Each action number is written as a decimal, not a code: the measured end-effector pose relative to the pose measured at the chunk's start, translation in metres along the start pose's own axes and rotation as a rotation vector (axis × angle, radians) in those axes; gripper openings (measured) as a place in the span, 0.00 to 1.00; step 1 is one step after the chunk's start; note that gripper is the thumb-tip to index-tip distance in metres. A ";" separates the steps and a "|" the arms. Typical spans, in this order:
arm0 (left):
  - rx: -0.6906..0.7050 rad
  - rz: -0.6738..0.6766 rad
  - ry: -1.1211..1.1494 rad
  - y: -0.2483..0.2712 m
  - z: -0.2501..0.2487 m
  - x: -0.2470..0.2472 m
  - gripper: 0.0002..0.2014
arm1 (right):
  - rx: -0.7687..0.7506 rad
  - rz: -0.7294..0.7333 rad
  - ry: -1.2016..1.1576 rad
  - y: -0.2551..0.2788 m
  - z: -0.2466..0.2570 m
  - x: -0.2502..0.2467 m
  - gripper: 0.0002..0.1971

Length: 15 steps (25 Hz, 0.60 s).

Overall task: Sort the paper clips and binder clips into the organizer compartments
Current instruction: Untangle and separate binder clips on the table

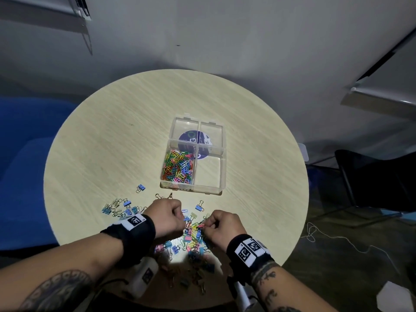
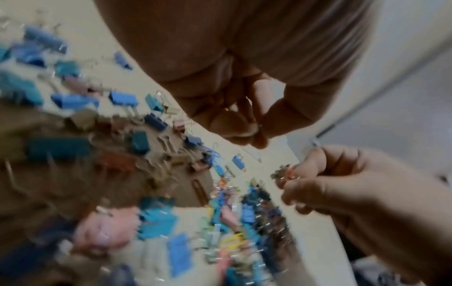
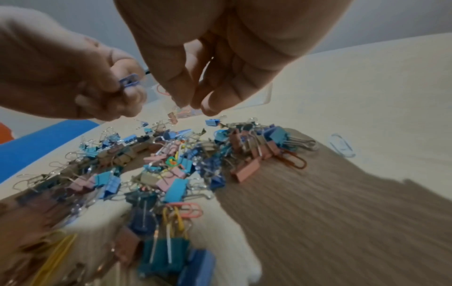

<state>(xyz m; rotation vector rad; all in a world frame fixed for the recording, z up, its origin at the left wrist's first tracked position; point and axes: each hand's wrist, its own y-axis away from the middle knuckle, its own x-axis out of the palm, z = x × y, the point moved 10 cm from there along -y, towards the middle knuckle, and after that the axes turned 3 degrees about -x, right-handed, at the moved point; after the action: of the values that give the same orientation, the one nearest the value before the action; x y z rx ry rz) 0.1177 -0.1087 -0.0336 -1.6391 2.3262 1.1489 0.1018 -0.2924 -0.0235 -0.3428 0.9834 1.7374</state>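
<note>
Both hands are working over the mixed pile point(image 1: 191, 239) at the near edge of the round surface point(image 1: 108, 136). The left hand point(image 1: 167, 216) is pinching a small blue paper clip point(image 3: 129, 81) between thumb and curled fingers. The right hand point(image 1: 221, 228) has its fingers drawn together on a small clip, reddish in the head view; the wrist views are too blurred to confirm type.

The organizer point(image 1: 221, 152) is sitting past the pile, lid folded open behind it. Its near-left compartment is already holding the coloured paper clips point(image 1: 179, 168); the near-right compartment point(image 1: 208, 174) is looking empty. Most binder clips point(image 1: 128, 208) are still lying loose on the surface.

Advice for this step:
- Paper clips are probably snagging on binder clip wire handles, so lift slowly and shake each one free before carrying it.
- Carry both hands' clips over in one trip and release low over the near-left compartment so nothing bounces into the next cell.
- The loose blue paper clip point(image 3: 342, 144) lying apart from the pile is an easy pick.
- After that, binder clips are better scooped in handfuls into the near-right compartment.
</note>
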 end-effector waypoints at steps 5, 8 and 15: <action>-0.157 0.071 0.467 0.000 -0.002 0.026 0.10 | 0.003 -0.048 -0.120 0.004 0.017 0.005 0.07; -0.266 0.124 0.608 0.000 0.007 0.041 0.10 | -0.009 -0.058 -0.146 0.007 0.023 0.007 0.09; -0.326 0.189 0.886 0.001 0.012 0.056 0.07 | -0.086 -0.029 -0.256 0.010 0.033 0.010 0.10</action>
<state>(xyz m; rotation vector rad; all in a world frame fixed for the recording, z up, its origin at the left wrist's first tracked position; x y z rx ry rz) 0.0887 -0.1449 -0.0672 -2.4835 2.9527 0.9867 0.0963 -0.2618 -0.0052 -0.1827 0.7179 1.7503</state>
